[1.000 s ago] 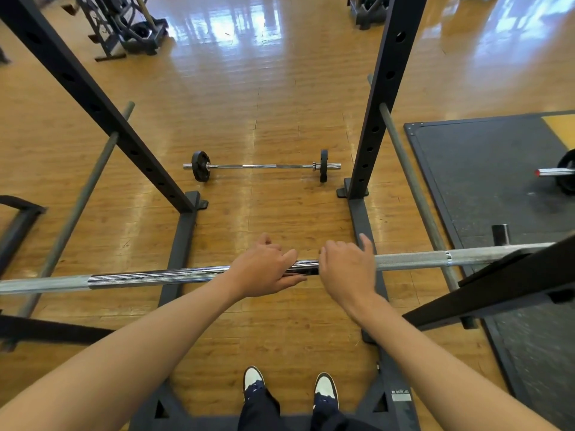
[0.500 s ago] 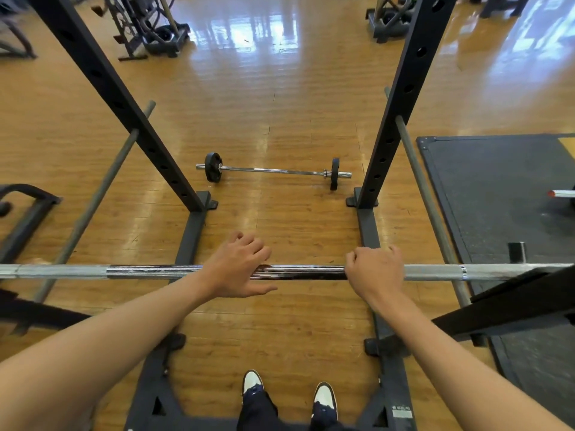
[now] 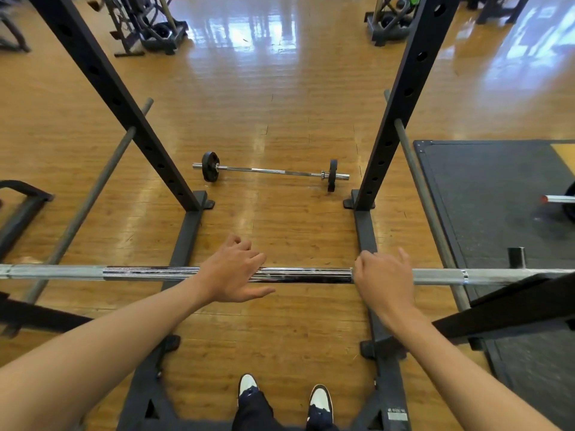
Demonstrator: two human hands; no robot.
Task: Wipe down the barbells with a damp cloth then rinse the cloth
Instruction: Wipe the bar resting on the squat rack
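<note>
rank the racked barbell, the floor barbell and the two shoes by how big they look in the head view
1. racked barbell, spanning the frame, though nearest the camera.
2. floor barbell, farther off.
3. left shoe and right shoe: alike, partly hidden by trousers.

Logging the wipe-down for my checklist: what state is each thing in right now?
racked barbell: lying across the rack, both hands on it
left hand: fingers curved over the bar, thumb free
right hand: fingers curled round the bar
floor barbell: on the wood floor, a plate at each end
mat barbell: on the black mat, mostly cropped
cloth: none visible
</note>
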